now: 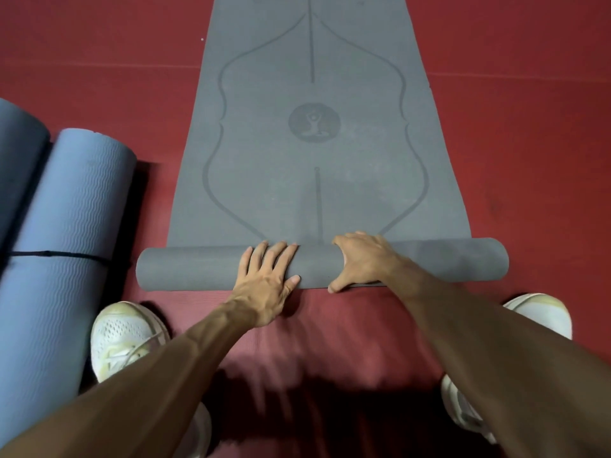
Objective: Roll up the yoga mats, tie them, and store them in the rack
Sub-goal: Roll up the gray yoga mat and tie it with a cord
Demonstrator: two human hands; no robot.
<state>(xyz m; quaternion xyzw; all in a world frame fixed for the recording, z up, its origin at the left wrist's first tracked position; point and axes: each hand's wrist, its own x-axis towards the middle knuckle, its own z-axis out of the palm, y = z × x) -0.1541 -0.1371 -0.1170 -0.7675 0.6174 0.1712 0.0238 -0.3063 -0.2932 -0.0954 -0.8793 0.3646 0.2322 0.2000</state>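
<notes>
Right, we're looking straight down at a long grey foam yoga mat (297, 193) with faint curved alignment lines and a round seated-figure emblem (314, 121) pressed into it. It lies flat on the dark red floor (99, 77) and runs away from the person. Its near end is wound into a tight roll (429, 262) lying crosswise, right in front of the feet.

Both hands are on that roll, near its middle. The left hand (264, 282) lies flat over the top, fingers straight and slightly spread, thumb resting on the near side. That's a press, not a grasp. The right hand (360, 262), just beside it, is cupped round the roll, fingers curled over the far side and thumb tucked down at the near lower edge, so that's a proper grip. The two hands are close but apart, with a strip of grey showing between them.

Over on the left, a light blue ribbed yoga mat (66, 226), fully rolled, lies lengthwise on the floor with a thin black strap (56, 254) cinched round it. Snug against its far-left side is a darker blue rolled mat (16, 153), only partly in view. A white mesh sneaker (125, 338) is planted between the light blue mat and the left forearm, and another white sneaker (539, 312) shows beyond the right forearm.
</notes>
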